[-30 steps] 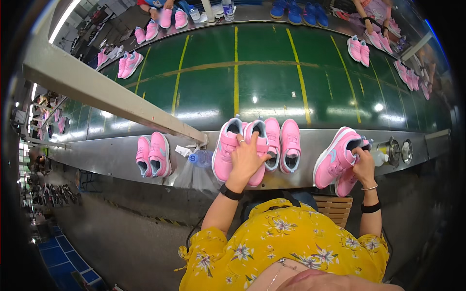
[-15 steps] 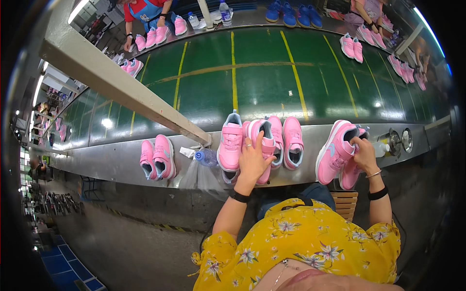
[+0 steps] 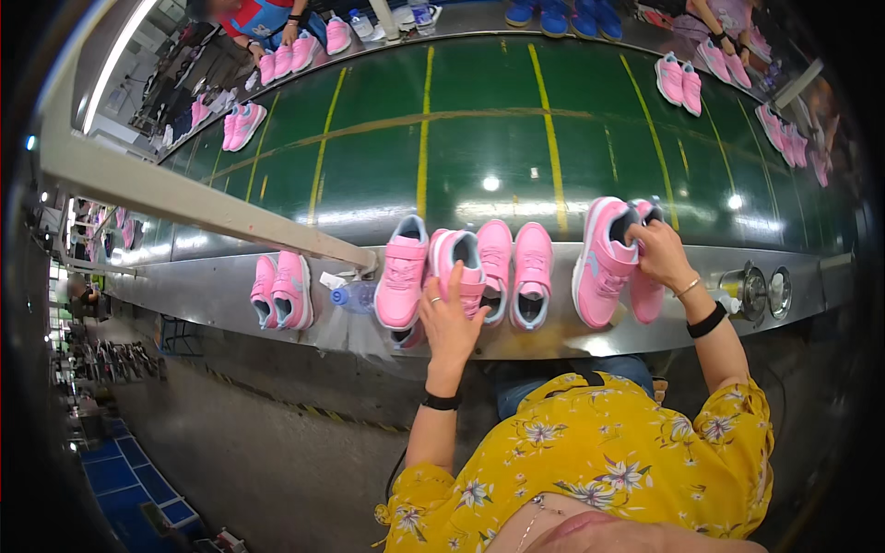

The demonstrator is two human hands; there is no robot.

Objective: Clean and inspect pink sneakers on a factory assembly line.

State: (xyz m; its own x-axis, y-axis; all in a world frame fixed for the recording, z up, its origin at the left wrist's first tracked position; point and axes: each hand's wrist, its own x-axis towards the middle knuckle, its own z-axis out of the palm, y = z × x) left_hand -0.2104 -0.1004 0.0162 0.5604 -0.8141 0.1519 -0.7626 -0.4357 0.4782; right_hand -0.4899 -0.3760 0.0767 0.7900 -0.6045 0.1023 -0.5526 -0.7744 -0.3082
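Note:
My right hand (image 3: 661, 252) is closed on the collar of a pink sneaker (image 3: 647, 293), its toe pointing toward me. Close against it on the left is another pink sneaker (image 3: 601, 288) with a pale blue side mark. My left hand (image 3: 449, 323) has its fingers spread and touches a pink strap sneaker (image 3: 458, 251). Left of that hand, a pink sneaker (image 3: 403, 276) leans over a further shoe that is mostly hidden. Two more pink sneakers, one (image 3: 495, 258) beside the other (image 3: 532, 276), sit between my hands.
Beyond the metal ledge (image 3: 553, 345) runs a green conveyor belt (image 3: 489, 147) with yellow lines. A slanted metal post (image 3: 212, 198), a bottle (image 3: 355, 296) and a pink pair (image 3: 293, 290) are on the left. Metal containers (image 3: 751, 293) stand right. Across the belt, people handle pink shoes.
My right hand and its pair of sneakers have moved away from me, toward the belt. My left hand stays by the strap sneaker, a little lower on it. The view has shifted slightly.

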